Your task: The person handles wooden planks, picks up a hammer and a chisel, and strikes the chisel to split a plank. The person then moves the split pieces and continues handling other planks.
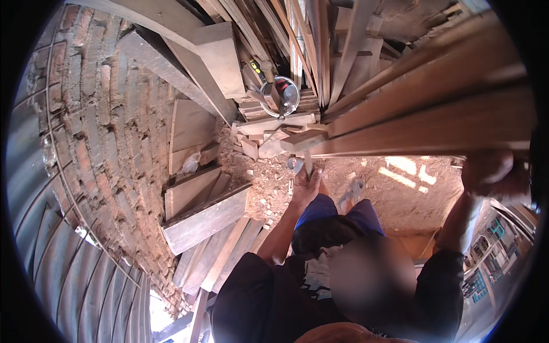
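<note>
My left hand [309, 182] is closed around the handle of a wooden mallet [305, 140]. The mallet's block head is upright beside the left end of a long brown wooden board [412, 134]; I cannot tell whether they touch. At the right, my right hand [493, 174] has its fingers curled at the board's near edge and seems to grip it. That hand is dark and slightly smeared. The board slants up toward the far right, with more brown wood along its far side.
A white bucket [294, 94] of hand tools stands ahead on stacked wood. Offcuts [250, 147] and shavings litter the dirt floor [423, 200]. Thick planks [209, 220] lean at the left by a brick wall [114, 126]. Long timbers [343, 51] stand at the back. Corrugated sheeting [80, 274] curves at lower left.
</note>
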{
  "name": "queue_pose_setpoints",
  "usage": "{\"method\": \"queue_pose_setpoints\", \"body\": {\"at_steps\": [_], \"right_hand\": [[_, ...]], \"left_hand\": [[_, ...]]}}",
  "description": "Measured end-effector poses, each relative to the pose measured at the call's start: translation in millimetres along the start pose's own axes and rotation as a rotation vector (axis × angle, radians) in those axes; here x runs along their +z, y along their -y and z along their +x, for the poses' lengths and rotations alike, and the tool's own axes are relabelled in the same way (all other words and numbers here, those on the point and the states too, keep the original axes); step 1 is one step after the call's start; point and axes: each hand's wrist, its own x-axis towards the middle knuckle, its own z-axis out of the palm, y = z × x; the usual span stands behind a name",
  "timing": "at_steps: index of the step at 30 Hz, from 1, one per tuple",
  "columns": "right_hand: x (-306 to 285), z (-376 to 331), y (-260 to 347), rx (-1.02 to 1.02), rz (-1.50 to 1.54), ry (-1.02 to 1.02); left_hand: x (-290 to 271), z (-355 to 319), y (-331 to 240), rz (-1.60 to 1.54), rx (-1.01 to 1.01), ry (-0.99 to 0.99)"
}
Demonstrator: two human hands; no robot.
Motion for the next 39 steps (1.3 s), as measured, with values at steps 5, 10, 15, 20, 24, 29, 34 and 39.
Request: {"method": "queue_pose_setpoints", "body": {"at_steps": [5,10,15,20,24,29,34,39], "right_hand": [[1.8,39.0,8.5,0.028,0.15,0.088],[22.4,24.7,16.8,0.004,-0.043,-0.089],[-23.9,23.2,42.2,0.157,0.232,0.065],[-76.1,-101.1,118.4,0.404,0.929,0.254],[-119.4,-182.7,182.9,0.485,1.495,1.174],[-113.8,-193.8,191.4,0.662,1.864,1.088],[-97.3,-136.8,102.8,0.322,1.228,0.653],[-34.6,-140.4,31.6,0.339,0.612,0.205]], "left_hand": [[-30.9,-38.9,-1.4,0.234,0.162,0.013],[-12.1,-87.9,-51.3,0.314,0.27,-0.083],[18.2,-137.1,-75.4,0.446,0.376,-0.241],[47.7,-165.0,-71.0,0.247,0.424,-0.265],[60.0,-176.9,-57.5,0.411,0.49,-0.321],[68.6,-175.3,-29.6,0.555,0.236,0.007],[62.7,-139.5,-78.3,0.692,0.336,0.083],[-29.9,-37.2,-25.9,0.961,0.329,-0.127]]}}
